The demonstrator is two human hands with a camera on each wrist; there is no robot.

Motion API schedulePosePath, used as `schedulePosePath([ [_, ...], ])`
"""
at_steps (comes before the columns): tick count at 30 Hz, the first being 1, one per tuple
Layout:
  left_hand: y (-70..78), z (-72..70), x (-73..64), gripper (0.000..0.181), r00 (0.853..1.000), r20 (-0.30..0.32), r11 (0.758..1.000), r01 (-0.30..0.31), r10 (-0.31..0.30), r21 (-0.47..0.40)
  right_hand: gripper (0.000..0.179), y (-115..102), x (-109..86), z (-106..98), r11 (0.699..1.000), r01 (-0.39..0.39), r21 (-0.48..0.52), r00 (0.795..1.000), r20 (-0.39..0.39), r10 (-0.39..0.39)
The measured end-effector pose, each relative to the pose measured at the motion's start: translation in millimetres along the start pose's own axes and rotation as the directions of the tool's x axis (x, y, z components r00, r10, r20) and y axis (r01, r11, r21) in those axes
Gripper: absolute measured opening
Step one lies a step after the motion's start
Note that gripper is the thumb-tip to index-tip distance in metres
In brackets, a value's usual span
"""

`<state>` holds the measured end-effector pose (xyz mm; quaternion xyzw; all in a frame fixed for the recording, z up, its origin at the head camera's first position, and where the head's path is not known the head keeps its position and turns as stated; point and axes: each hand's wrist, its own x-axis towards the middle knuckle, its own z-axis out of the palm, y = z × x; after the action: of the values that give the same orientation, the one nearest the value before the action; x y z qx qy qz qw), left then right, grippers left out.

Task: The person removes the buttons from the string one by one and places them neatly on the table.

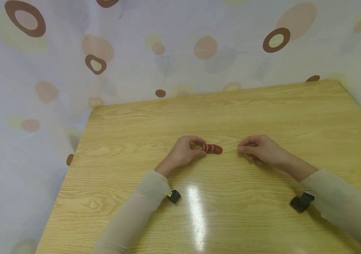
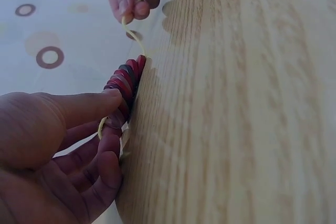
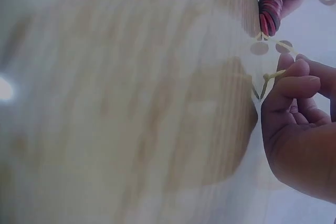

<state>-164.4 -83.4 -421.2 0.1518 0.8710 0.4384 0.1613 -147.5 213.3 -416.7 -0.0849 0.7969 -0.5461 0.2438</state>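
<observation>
A short row of red and dark round discs point(image 1: 212, 148) is threaded on a yellow string point(image 1: 230, 150), lying on or just above the tabletop. My left hand point(image 1: 187, 151) pinches the near end of the row between thumb and fingers; a loop of the string shows beside those fingers in the left wrist view. To the right, my right hand point(image 1: 261, 150) pinches the string between thumb and forefinger, and a knotted short tail point(image 3: 266, 78) sticks out from the grip. Between the hands the string runs from the discs point(image 3: 270, 14) to the right fingertips.
The wooden table point(image 1: 120, 134) stretches out on all sides of the hands. Behind it hangs a pale curtain point(image 1: 180, 70) with brown and peach spots. Small black cameras point(image 1: 174, 196) are strapped at both wrists, over light sleeves.
</observation>
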Motion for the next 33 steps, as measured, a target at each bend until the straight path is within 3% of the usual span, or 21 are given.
schedulePosePath([
  [15,-5.3,-3.5,-6.0,0.034,1.0,-0.022,0.999,-0.015,0.014,-0.029,0.035,2.7,7.8,6.4,0.968,-0.03,0.251,0.999,0.017,0.027],
  [25,-4.9,-5.3,-11.1,0.033,0.999,-0.034,0.999,-0.014,0.013,-0.038,0.017,-0.1,8.7,7.1,0.88,-0.055,0.472,0.998,0.051,0.034],
  [33,-5.6,-7.7,-14.1,0.031,0.999,-0.049,0.997,-0.026,0.022,-0.078,0.017,-1.7,9.1,8.8,0.857,-0.065,0.512,0.997,0.071,0.034],
])
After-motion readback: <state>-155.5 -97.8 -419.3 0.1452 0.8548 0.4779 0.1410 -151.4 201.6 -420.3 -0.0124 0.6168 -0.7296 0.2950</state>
